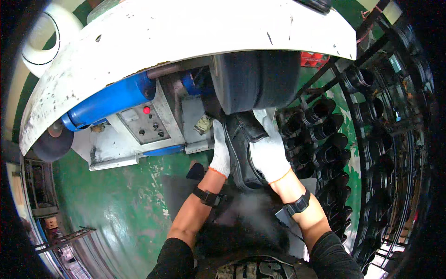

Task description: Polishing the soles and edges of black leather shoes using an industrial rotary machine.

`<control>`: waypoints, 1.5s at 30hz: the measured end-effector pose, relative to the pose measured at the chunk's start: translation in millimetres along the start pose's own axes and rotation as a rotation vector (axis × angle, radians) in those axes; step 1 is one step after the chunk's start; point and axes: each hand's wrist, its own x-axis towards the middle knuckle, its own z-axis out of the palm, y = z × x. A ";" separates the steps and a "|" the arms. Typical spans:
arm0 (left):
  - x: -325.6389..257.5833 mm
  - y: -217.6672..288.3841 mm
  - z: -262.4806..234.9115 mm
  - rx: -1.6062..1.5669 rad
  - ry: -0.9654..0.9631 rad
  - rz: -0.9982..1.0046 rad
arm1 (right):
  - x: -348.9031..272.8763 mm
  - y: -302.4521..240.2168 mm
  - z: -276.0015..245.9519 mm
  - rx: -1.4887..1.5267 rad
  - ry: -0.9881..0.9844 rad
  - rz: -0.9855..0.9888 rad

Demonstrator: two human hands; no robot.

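Note:
Between my two white-gloved hands is a black leather shoe [238, 156], its far end right at the lower edge of a wide dark roller wheel [258, 81]. Whether the shoe touches the wheel, I cannot tell. The wheel's surface looks streaked, as if spinning. My left hand [219, 148] is closed along the shoe's left side, by the sole edge. On the right side, my right hand [269, 152] grips the upper, thumb pointing away from me. The palm sides of both gloves are hidden.
A white machine hood [200, 28] arches over the wheel. Left of it are a blue motor [111, 100] and a control panel [147, 122] with a red button. Racks holding many black shoes [325, 153] line the right side. The floor [118, 200] is green.

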 end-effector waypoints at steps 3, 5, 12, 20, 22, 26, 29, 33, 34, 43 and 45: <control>34.6 0.0 15.0 -0.136 -0.159 -0.087 | 9.2 -35.6 -15.9 0.870 -0.336 0.232; 34.4 16.5 7.9 -0.071 -0.007 0.004 | 25.1 -19.2 -4.8 2.282 -0.261 0.592; 73.6 24.6 -2.9 0.073 0.230 -0.011 | 38.0 -47.3 -9.2 3.129 -0.110 0.747; 86.2 50.9 3.2 0.189 0.372 0.120 | 57.1 -65.4 -1.5 3.190 -0.135 0.793; 87.5 54.5 1.4 0.156 0.319 0.191 | 57.3 -66.3 -0.4 3.192 -0.140 0.783; 81.0 53.5 4.2 0.172 0.179 0.246 | 59.2 -66.9 2.2 3.187 -0.147 0.777; 70.0 53.5 14.4 0.188 0.232 0.143 | 69.3 -64.7 1.0 3.196 -0.157 0.787; 47.7 52.4 -6.6 0.465 -0.083 0.463 | 81.4 -47.3 -4.6 3.240 -0.111 0.812; 54.1 47.5 1.1 0.268 -0.163 0.341 | 70.1 -53.6 -1.2 3.201 -0.157 0.796; 67.9 53.8 3.3 0.376 0.391 0.157 | 52.4 -51.2 -13.3 3.026 -0.197 0.677; 64.3 53.8 6.5 0.387 0.359 0.166 | 56.5 -49.8 -13.4 3.138 -0.167 0.743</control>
